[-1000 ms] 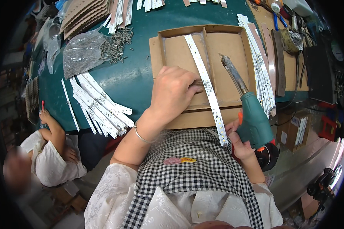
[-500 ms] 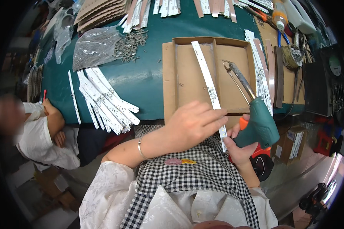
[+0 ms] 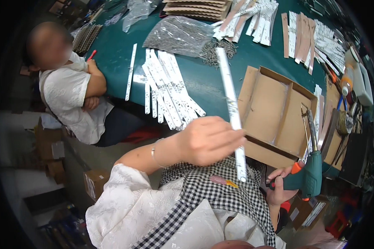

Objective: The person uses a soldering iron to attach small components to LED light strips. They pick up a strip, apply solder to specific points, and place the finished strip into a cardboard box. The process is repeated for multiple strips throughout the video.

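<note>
Green table [image 3: 203, 81] beyond, hands [image 3: 212, 141] [image 3: 278, 186] hold strip [image 3: 229, 91] left, soldering gun [image 3: 311, 176] right

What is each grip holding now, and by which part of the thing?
The left grip holds a strip by the half nearer the body; the right grip holds a soldering gun by its handle.

Left hand [image 3: 212, 143] covers a lower stretch of the white strip [image 3: 226, 72]; that hand's thumb is out of sight. Strip face smeared, parts on it can't be told. Right hand [image 3: 279, 186] hides some of the soldering gun [image 3: 313, 174] handle. Fan of strips [image 3: 163, 87] overlaps, no count possible. Small metal bits [image 3: 217, 57] by the clear bag [image 3: 174, 35]: too tiny to type. Cardboard stack [image 3: 197, 9] cut by top edge. Co-worker's head [image 3: 50, 45] blurred. White shirt [image 3: 195, 224] runs off the bottom.
</note>
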